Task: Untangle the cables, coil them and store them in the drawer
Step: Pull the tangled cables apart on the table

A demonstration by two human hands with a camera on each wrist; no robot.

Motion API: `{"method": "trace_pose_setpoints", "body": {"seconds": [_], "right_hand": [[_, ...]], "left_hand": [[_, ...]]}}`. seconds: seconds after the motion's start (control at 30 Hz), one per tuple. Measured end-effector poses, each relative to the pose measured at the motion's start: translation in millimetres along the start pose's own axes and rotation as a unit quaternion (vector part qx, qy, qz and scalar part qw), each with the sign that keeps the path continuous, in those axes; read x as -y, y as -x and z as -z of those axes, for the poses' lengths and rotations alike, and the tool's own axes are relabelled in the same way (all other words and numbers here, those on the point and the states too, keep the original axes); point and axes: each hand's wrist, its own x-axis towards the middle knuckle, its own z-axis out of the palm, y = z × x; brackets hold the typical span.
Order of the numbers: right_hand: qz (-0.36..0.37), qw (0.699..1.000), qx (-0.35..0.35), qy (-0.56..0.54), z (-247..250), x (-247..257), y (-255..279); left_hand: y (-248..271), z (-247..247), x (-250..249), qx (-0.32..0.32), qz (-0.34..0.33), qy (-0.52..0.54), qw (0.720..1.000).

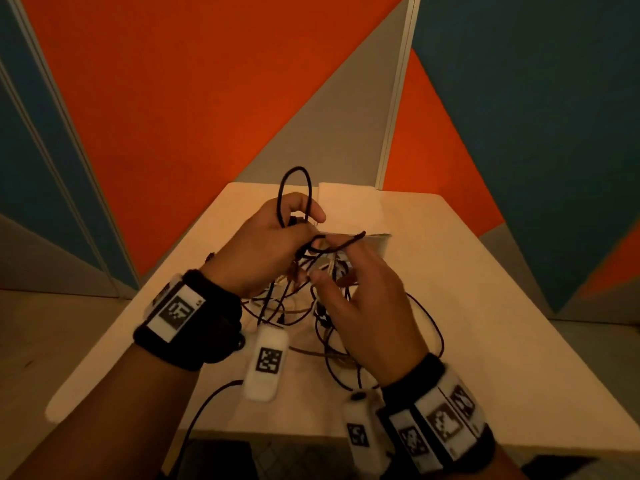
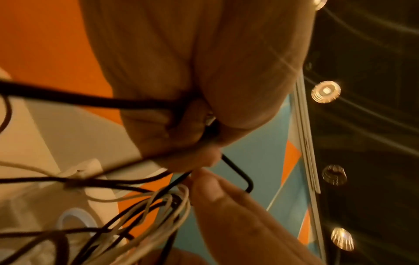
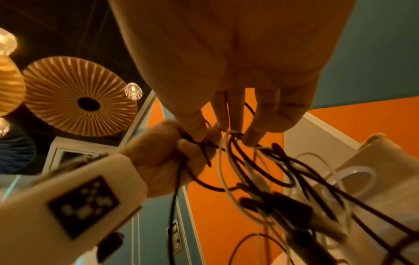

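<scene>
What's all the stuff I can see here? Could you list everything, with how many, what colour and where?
black cables: several, tangled, hanging from the hands onto the table
white cables: a few, mixed into the tangle
table: one, pale, under the hands
wall panels: orange, blue and grey, behind the table
ceiling lamps: several, lit, overhead
left hand: grips a black cable loop
right hand: fingertips pinch into the tangle
wrist bands: black, with white marker tags

Both forearms are raised side by side, wrists banded in black. Left hand (image 1: pixel 273 244): fingers curled closed in a grip, thumb forward. Right hand (image 1: pixel 363 306): fingers (image 3: pixel 251 138) extended downward, tips apparently pinching, though blur obscures the contact.
</scene>
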Motion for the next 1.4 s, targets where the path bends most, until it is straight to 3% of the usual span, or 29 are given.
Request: {"method": "trace_pose_setpoints", "body": {"seconds": [0.07,0.2,0.3,0.37,0.43,0.53,0.6,0.7,0.77,0.9,0.97,1.0,1.1,1.17,1.27,1.4], "right_hand": [[-0.022,1.0,0.005,-0.002,-7,-9,-3],[-0.015,0.999,-0.025,-0.032,-19,-27,-9],[0.002,0.999,-0.025,0.023,-25,-40,-9],[-0.002,0.999,0.009,0.048,-25,-45,-5],[0.007,0.998,0.035,0.058,-22,-53,0],[0.006,0.996,0.041,0.085,-14,-74,2],[-0.033,0.989,0.078,0.121,-9,-88,0],[-0.075,0.975,0.129,0.162,-4,-96,-3],[-0.072,0.966,0.147,0.202,-1,-93,-5],[-0.062,0.97,0.14,0.191,4,-80,-7],[-0.052,0.982,0.106,0.149,4,-73,-7],[-0.043,0.984,0.1,0.143,4,-70,-8],[0.014,0.984,0.098,0.149,5,-61,-9],[0.043,0.985,0.09,0.143,6,-60,-7],[0.035,0.986,0.07,0.147,6,-63,-7],[0.01,0.996,0.05,0.078,7,-57,-7]], "left_hand": [[0,0,0,-0.01,-0.017,-0.028,0.999],[2,-5,0,0.041,-0.002,0.022,0.999],[-4,0,-3,-0.078,-0.009,0.079,0.994],[-10,13,-7,-0.176,0.007,0.156,0.972],[-11,31,-12,-0.225,0.013,0.224,0.948],[-9,59,-17,-0.248,-0.006,0.31,0.918],[-4,74,-27,-0.244,-0.027,0.346,0.906],[3,92,-41,-0.213,-0.099,0.39,0.89],[8,94,-44,-0.203,-0.154,0.33,0.909],[23,69,-39,-0.231,-0.167,0.102,0.953],[29,40,-31,-0.13,-0.146,-0.07,0.978],[29,23,-21,-0.066,-0.124,-0.158,0.977],[27,-20,12,0.044,-0.09,-0.315,0.944],[22,-34,27,0.049,-0.099,-0.301,0.947],[12,-40,37,0.007,-0.079,-0.152,0.985],[5,-48,35,-0.022,-0.075,-0.121,0.99]]}}
